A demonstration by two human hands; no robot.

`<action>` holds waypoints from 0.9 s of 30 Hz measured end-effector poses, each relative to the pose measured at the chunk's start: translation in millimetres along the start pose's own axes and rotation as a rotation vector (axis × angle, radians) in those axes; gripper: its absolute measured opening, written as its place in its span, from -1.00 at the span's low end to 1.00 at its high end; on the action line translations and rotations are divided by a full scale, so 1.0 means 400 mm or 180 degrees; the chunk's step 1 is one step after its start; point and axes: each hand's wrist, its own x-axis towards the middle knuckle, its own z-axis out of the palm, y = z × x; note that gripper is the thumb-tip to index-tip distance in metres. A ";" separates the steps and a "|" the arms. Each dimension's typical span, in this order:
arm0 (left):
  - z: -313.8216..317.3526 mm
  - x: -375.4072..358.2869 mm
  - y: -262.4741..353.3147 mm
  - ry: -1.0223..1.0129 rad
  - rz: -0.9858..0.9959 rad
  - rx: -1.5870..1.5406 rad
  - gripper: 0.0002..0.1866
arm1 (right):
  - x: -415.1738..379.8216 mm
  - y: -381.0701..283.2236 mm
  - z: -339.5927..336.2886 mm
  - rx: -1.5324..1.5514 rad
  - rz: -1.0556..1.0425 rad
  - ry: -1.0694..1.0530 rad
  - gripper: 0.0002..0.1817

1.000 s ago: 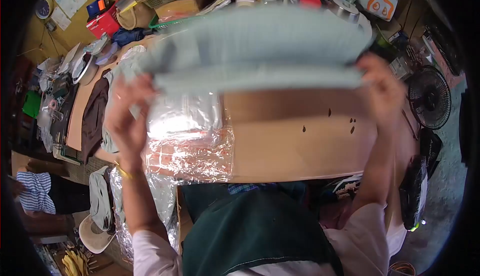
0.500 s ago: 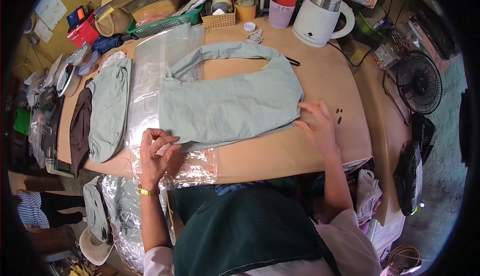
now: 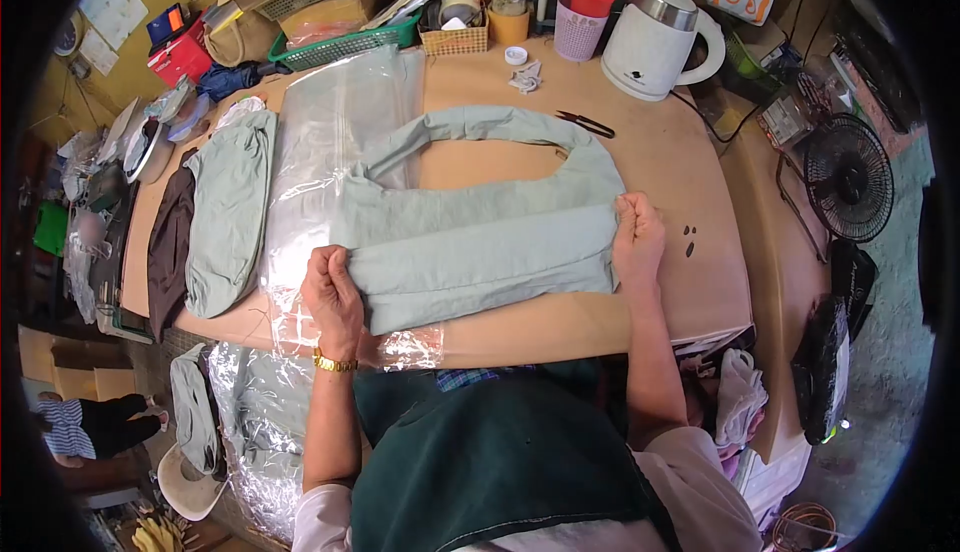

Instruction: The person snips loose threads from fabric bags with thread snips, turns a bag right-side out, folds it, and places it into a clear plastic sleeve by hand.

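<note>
A pale grey-green cloth shoulder bag (image 3: 480,242) lies on the brown table, its wide strap looped toward the far side. Its lower part is folded up over the front in a flat band. My left hand (image 3: 333,297), with a gold watch at the wrist, is closed on the fold's left end. At the right end, my right hand (image 3: 638,240) grips the same fold in a fist. Under the bag's left side lies a clear plastic sheet (image 3: 310,182). Thread snips (image 3: 586,124) rest just beyond the strap.
Another grey-green bag (image 3: 232,217) and a dark brown cloth (image 3: 170,252) lie at the left. A white kettle (image 3: 648,47), a pink cup holder (image 3: 577,34) and a green basket (image 3: 345,44) line the back. A black fan (image 3: 848,172) stands right. A person (image 3: 95,424) is at far left.
Both hands have gone from pinching the bag's lower corners to gripping a fold. The bag's bottom edge has been turned up over its front. The snips now show fully.
</note>
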 end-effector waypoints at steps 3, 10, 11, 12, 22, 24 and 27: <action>0.009 -0.003 0.004 -0.0161 -0.0814 -0.0944 -0.90 | 0.002 -0.009 -0.018 -0.0043 -0.0309 0.0035 -0.83; -0.033 -0.067 0.003 -0.0304 -0.0251 -0.0723 -0.90 | -0.054 -0.024 -0.050 0.1612 0.0167 -0.0440 -0.89; -0.019 -0.074 0.018 -0.0083 -0.0292 -0.0796 -0.88 | -0.062 -0.019 -0.041 0.1770 -0.0029 -0.0149 -0.88; -0.012 -0.080 0.022 -0.0085 -0.0311 -0.0784 -0.88 | -0.068 -0.027 -0.037 0.1769 -0.0015 -0.0167 -0.88; 0.014 -0.048 -0.027 -0.0336 -0.0432 0.0487 -0.62 | -0.049 0.026 -0.011 -0.0725 0.0159 -0.0701 -0.73; 0.011 -0.048 -0.026 -0.0419 -0.0598 0.0496 -0.61 | -0.044 0.024 -0.005 -0.0723 0.0376 -0.0943 -0.70; 0.011 -0.047 -0.030 -0.0462 -0.0639 0.0468 -0.60 | -0.044 0.015 0.001 -0.0861 0.0204 -0.0745 -0.69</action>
